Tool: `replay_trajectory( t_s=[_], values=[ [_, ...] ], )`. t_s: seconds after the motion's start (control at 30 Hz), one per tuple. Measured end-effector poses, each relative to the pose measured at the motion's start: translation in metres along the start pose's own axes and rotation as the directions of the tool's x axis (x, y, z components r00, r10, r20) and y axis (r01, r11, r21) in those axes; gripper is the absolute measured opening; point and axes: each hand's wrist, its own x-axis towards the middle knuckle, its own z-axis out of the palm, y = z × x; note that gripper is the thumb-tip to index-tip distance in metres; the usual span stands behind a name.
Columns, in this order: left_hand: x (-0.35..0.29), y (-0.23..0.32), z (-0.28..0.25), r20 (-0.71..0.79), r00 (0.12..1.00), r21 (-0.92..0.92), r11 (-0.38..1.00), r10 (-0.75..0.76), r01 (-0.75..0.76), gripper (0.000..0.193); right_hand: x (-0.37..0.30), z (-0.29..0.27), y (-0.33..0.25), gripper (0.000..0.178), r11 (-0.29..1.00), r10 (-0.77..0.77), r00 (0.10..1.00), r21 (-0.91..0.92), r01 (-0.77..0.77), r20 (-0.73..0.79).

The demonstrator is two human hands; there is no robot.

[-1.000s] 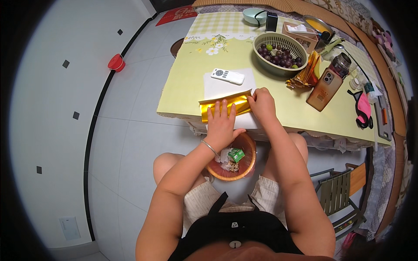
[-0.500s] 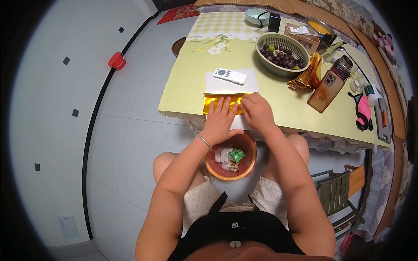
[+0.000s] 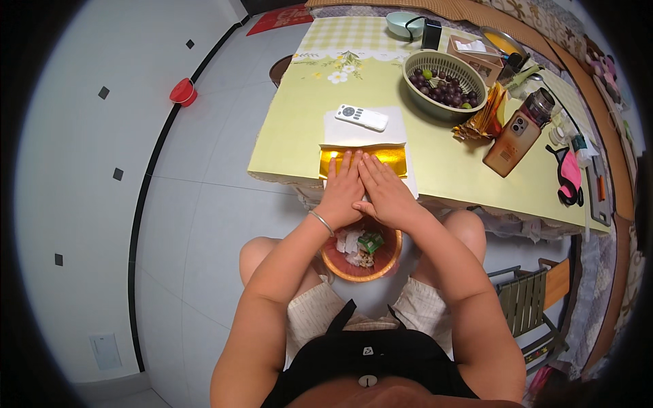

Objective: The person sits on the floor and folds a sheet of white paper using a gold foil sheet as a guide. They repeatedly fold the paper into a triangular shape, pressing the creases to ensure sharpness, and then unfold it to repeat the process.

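Gold foil sheet: approx. rectangular, long side running L–R across the wearer's front; surface bright, mirror-like, deep yellow-gold w/ paler streaks where light catches; R end fully exposed, L end partly so, middle hidden under fingers; a pale strip shows along the far long edge, can't tell whether backing or paper beneath; lies at the table's near edge, atop white paper, which shows beyond it and at its near R corner.

Left hand: palm down, fingers extended, tips on the foil, grasping nothing; bracelet at wrist, silver-coloured. Right hand: likewise flat, fingers straight and close tog., tips on foil approx. mid-length, nothing gripped; the two hands meet at the index fingers, R thumb reaching across to the L hand.

Surroundings, as I see them: white remote w/ dark buttons, on the paper just beyond the foil; table in yellow-green cloth; to the R, basket of dark grapes w/ a few green; beside it a bundle of folded gold pcs; then phone, gold-brown, propped at a tilt; below the hands, between the knees, round bin w/ white scraps and a green box.
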Motion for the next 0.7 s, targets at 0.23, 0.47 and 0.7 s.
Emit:
replay_trajectory(
  t_s=[0.23,0.47,0.7],
  values=[
    [0.001,0.001,0.002,-0.022,1.0,-0.047,0.999,-0.009,0.008,0.09,0.0,0.009,0.018,0.101,0.997,0.054,0.996,-0.054,-0.05,0.07],
    [-0.001,0.004,-0.002,-0.038,0.996,-0.04,0.996,-0.078,0.076,0.087,0.003,0.009,0.014,0.1,0.991,0.1,0.992,-0.099,-0.092,0.083],
    [-0.007,0.006,-0.008,0.012,0.962,-0.018,0.962,-0.274,0.274,0.105,0.001,0.011,0.012,0.095,0.979,0.116,0.989,-0.181,-0.098,0.088]
  ],
)
